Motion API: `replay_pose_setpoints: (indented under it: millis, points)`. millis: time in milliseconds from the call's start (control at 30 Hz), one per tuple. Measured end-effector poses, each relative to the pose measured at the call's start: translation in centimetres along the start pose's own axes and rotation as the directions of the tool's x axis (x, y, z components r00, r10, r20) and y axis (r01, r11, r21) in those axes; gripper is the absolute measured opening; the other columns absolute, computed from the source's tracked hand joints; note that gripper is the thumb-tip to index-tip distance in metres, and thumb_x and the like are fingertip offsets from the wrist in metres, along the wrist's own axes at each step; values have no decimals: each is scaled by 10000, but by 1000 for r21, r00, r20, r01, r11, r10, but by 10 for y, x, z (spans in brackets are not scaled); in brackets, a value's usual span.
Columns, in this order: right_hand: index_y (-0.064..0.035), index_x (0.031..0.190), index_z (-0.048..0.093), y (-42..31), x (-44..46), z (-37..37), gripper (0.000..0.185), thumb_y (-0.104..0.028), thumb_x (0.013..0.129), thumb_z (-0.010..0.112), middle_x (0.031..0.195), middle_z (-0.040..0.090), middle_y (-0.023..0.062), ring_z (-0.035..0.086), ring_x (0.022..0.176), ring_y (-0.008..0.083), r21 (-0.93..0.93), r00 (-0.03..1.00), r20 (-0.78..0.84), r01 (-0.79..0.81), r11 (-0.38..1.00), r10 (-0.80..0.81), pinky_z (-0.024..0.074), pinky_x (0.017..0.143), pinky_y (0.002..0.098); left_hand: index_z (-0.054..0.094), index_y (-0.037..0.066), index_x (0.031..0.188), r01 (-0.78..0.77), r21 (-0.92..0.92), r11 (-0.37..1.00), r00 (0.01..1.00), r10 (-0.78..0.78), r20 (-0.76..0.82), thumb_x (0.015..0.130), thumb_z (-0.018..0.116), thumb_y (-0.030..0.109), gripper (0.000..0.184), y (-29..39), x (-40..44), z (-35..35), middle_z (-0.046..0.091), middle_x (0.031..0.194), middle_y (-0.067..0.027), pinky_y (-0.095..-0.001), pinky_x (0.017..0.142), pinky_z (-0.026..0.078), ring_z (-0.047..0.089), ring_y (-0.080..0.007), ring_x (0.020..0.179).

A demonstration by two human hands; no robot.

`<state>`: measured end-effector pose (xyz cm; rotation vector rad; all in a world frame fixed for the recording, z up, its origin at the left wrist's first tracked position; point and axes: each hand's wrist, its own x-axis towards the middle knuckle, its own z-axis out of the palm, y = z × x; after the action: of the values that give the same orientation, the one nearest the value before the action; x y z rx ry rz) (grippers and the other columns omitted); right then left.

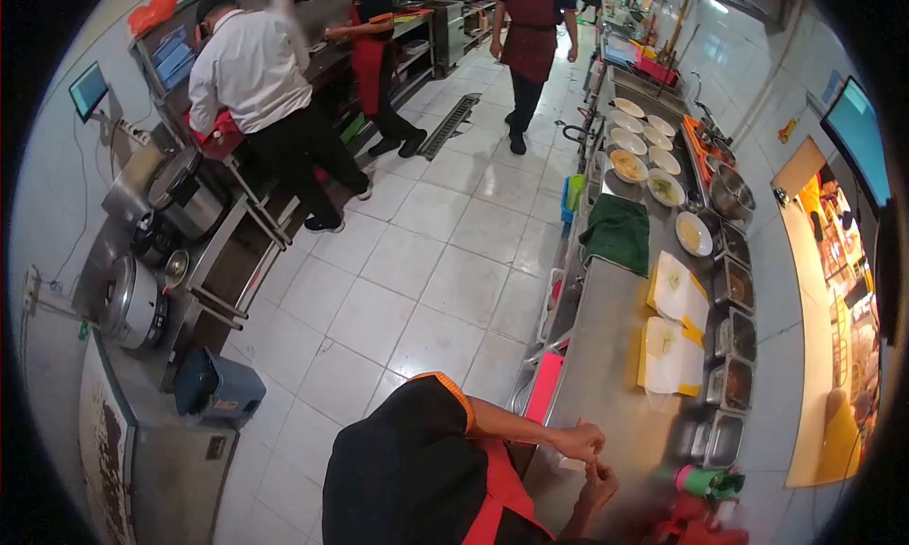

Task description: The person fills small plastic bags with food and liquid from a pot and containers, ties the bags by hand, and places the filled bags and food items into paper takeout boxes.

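My left hand (579, 441) and my right hand (598, 485) meet over the near part of the steel counter (606, 337). The fingers of both are pinched together, tip to tip. Whatever sits between them is too small to make out. A small pale patch (571, 464) shows just under my left hand. Farther along the counter lie two yellow trays lined with white paper; the nearer tray (650, 375) and the farther tray (699, 299) each carry a little pale green food. By the wall near my right hand is a green and pink object (705, 482).
Steel containers (729, 384) line the wall side. Beyond the trays lie a dark green cloth (615, 231) and several bowls (666, 187), some with food. Across the tiled floor (426, 251), a person in white (251, 71) bends over a bench; a person in a red apron (528, 34) stands in the aisle.
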<state>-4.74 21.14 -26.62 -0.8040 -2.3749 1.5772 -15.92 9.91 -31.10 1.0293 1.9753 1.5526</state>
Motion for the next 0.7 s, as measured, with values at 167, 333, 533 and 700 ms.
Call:
replay_pose_setpoints:
  millis: [167,333,533,700]
  points:
    - [45,801,638,-11,-7,11,227,-169,799,711,664,605,85,521,594,173,-104,968,-181,159,982,-176,445,590,337,585,62,758,51,15,999,997,-50,-52,716,620,239,185,7,3,5,624,812,-87,-471,770,344,594,-294,833]
    - [31,823,630,-21,-12,19,108,-65,801,675,743,614,96,553,667,200,-325,831,-287,383,865,-476,459,635,347,553,69,764,104,-33,994,995,-105,0,778,597,224,161,7,10,3,576,775,-80,-412,790,316,543,-233,782]
    - [-11,833,630,-12,-9,11,60,-41,795,666,746,626,101,586,665,209,-180,845,-238,446,877,-479,472,638,332,598,64,806,112,37,993,973,-118,199,735,585,187,142,2,23,-14,639,800,-79,-437,753,402,604,-228,793]
    - [-16,768,626,-10,4,3,47,-45,802,642,706,607,118,585,647,229,-320,921,-168,285,903,-350,456,608,357,637,51,925,20,-48,999,944,-3,330,772,598,194,214,-49,36,-7,645,884,-101,-383,783,456,591,-210,855]
